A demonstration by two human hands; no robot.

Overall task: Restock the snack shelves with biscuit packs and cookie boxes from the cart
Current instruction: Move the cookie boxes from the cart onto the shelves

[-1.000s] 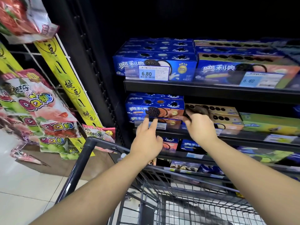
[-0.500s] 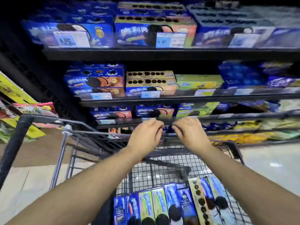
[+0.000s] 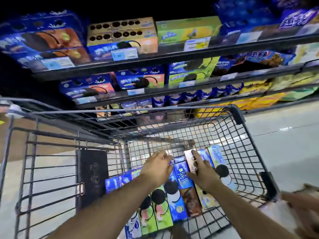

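Low centre, grey wire cart (image 3: 131, 110): left hand (image 3: 156, 169) curled over blue cardboard cookie box (image 3: 183, 176), grip can't tell; right hand (image 3: 202, 175) spread on tan box (image 3: 189, 157), likely choosing stock.

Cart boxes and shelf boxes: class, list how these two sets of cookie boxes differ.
The cart boxes stand on edge, side by side; the shelf boxes lie flat, stacked. The shelf boxes sit behind price tags; the cart boxes have none. Both show dark round cookies.

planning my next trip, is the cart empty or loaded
Loaded: a row of cookie boxes lies flat on the cart's wire floor.
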